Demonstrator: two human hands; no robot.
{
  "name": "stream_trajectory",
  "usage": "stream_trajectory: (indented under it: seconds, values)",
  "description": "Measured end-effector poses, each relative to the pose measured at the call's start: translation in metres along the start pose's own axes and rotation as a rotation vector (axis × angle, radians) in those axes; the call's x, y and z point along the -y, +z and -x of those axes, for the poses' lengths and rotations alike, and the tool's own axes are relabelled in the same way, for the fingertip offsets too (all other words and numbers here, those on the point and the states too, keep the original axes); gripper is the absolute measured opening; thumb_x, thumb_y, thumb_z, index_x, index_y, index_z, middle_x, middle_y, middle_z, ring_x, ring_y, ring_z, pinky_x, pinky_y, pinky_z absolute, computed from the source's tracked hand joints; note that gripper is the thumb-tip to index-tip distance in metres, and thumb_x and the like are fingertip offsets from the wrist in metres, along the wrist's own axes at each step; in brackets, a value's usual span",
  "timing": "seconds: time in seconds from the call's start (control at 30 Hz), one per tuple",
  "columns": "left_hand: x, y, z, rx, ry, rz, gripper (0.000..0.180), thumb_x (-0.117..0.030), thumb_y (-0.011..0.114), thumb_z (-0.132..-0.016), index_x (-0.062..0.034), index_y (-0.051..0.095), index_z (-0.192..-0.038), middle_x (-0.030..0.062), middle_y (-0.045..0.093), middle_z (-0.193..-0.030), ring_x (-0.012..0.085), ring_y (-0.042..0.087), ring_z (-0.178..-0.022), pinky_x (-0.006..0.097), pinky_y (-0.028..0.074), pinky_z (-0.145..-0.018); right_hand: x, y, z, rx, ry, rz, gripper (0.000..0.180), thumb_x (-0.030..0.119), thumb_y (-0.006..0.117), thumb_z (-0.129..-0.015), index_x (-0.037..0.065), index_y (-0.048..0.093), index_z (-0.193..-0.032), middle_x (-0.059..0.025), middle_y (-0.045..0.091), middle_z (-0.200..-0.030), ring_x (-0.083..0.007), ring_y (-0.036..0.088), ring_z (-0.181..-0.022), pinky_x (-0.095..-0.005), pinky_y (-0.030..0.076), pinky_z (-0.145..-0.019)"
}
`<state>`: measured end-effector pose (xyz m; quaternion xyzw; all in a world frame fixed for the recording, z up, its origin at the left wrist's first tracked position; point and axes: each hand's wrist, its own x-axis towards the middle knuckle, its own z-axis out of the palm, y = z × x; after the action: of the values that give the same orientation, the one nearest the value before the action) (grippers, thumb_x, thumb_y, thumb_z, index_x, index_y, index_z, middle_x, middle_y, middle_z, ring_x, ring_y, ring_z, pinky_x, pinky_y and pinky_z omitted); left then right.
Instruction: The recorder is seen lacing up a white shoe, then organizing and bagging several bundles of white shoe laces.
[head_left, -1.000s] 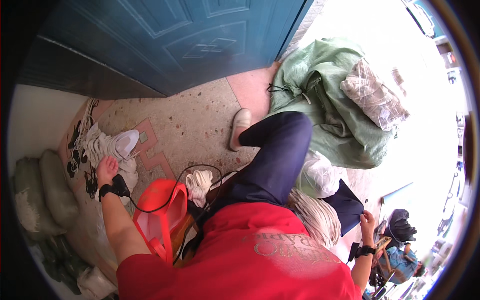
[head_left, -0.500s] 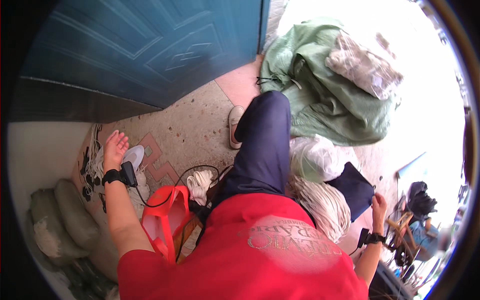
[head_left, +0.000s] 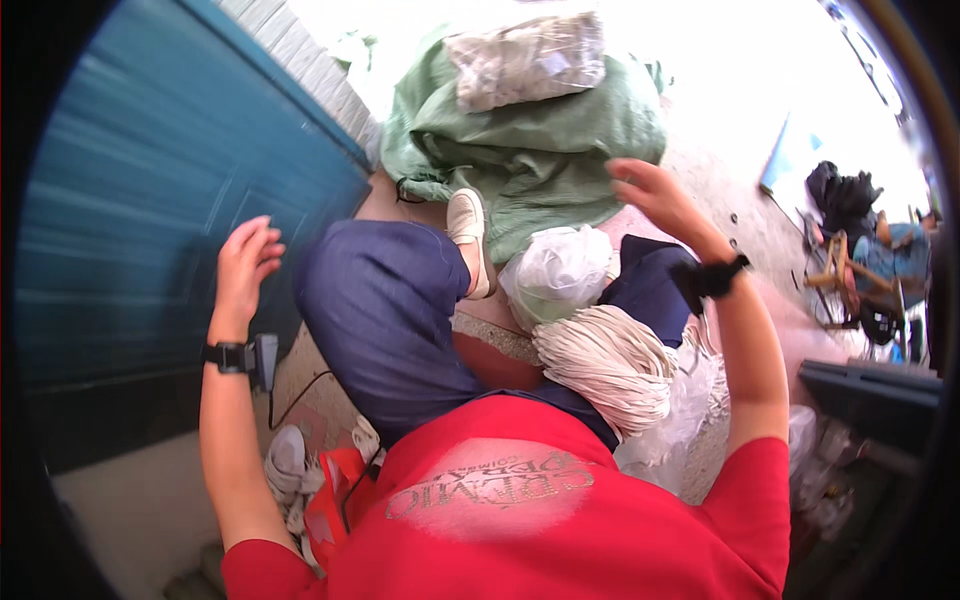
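My left hand [head_left: 248, 265] is raised in front of the blue door, fingers apart and slightly bent, with nothing in it. My right hand [head_left: 655, 195] hangs in the air by the right edge of a green woven sack [head_left: 545, 150], its fingers loosely curled and apart, with nothing visible in them. Across my right thigh lies a thick bundle of off-white cord [head_left: 605, 365]. Against it sits a knotted white plastic bag [head_left: 558, 270], its contents unclear. A clear-wrapped package of off-white material [head_left: 525, 60] rests on the sack.
The blue panelled door [head_left: 170, 200] stands close on my left. An orange-red bag [head_left: 335, 500] and white cord bundles [head_left: 285, 465] are beside my left hip. At the right are a wooden chair frame [head_left: 840, 270] with a black bag [head_left: 840, 200] and a dark flat-edged object [head_left: 870, 390].
My view has turned to the right. My right hand has left the dark cloth at my right knee and come up and forward. My left hand has risen from near the floor items.
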<state>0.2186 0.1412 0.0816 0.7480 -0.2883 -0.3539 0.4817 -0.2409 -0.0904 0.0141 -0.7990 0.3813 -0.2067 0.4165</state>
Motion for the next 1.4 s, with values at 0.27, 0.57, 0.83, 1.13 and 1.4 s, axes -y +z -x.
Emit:
stream_trajectory:
  seconds: [0.27, 0.57, 0.83, 1.13, 1.4]
  values:
    - [-0.063, 0.139, -0.004, 0.949, 0.068, -0.219, 0.036, -0.015, 0.055, -0.083, 0.0010, 0.046, -0.113, 0.0061, 0.055, -0.095, 0.0119, 0.053, -0.086, 0.024, 0.043, -0.080, -0.059, 0.110, -0.042, -0.031, 0.034, 0.240, 0.056, 0.001, 0.044, -0.067, 0.002, 0.036, -0.123, -0.0237, 0.048, -0.114, -0.0358, 0.048, -0.103, -0.0384, 0.040, -0.088]
    - [-0.076, 0.128, 0.022, 0.891, -0.020, -0.139, 0.036, -0.019, 0.053, -0.084, 0.0014, 0.046, -0.113, 0.0085, 0.054, -0.098, 0.0131, 0.051, -0.090, 0.024, 0.041, -0.081, -0.093, 0.170, -0.040, 0.187, 0.453, -0.289, 0.080, 0.003, 0.060, -0.066, 0.005, 0.014, -0.131, -0.0193, 0.057, -0.094, -0.0269, 0.060, -0.075, -0.0357, 0.048, -0.064]
    - [-0.074, 0.131, 0.021, 0.850, -0.069, -0.098, 0.037, -0.021, 0.052, -0.085, 0.0016, 0.046, -0.114, 0.0071, 0.054, -0.099, 0.0117, 0.051, -0.091, 0.022, 0.040, -0.082, -0.095, 0.169, -0.027, 0.307, 0.696, -0.325, 0.029, 0.024, 0.060, -0.075, -0.005, 0.057, -0.080, -0.0117, 0.059, -0.067, -0.0200, 0.056, -0.048, -0.0309, 0.048, -0.046]
    - [-0.076, 0.138, 0.019, 0.830, -0.111, -0.100, 0.038, -0.021, 0.052, -0.085, 0.0017, 0.046, -0.114, 0.0075, 0.052, -0.102, 0.0114, 0.051, -0.093, 0.022, 0.040, -0.083, -0.062, 0.139, -0.067, 0.255, 0.343, -0.549, 0.020, 0.020, 0.056, -0.075, 0.002, 0.062, -0.069, -0.0015, 0.054, -0.059, -0.0110, 0.047, -0.051, -0.0244, 0.038, -0.045]
    - [-0.085, 0.150, 0.031, 0.876, -0.088, -0.164, 0.037, -0.021, 0.053, -0.085, 0.0007, 0.047, -0.115, 0.0062, 0.053, -0.103, 0.0106, 0.049, -0.095, 0.022, 0.038, -0.084, -0.074, 0.199, -0.065, 0.412, 0.039, 0.411, 0.024, 0.027, 0.058, -0.068, 0.004, 0.064, -0.075, -0.0168, 0.062, -0.080, -0.0269, 0.061, -0.078, -0.0363, 0.047, -0.069]
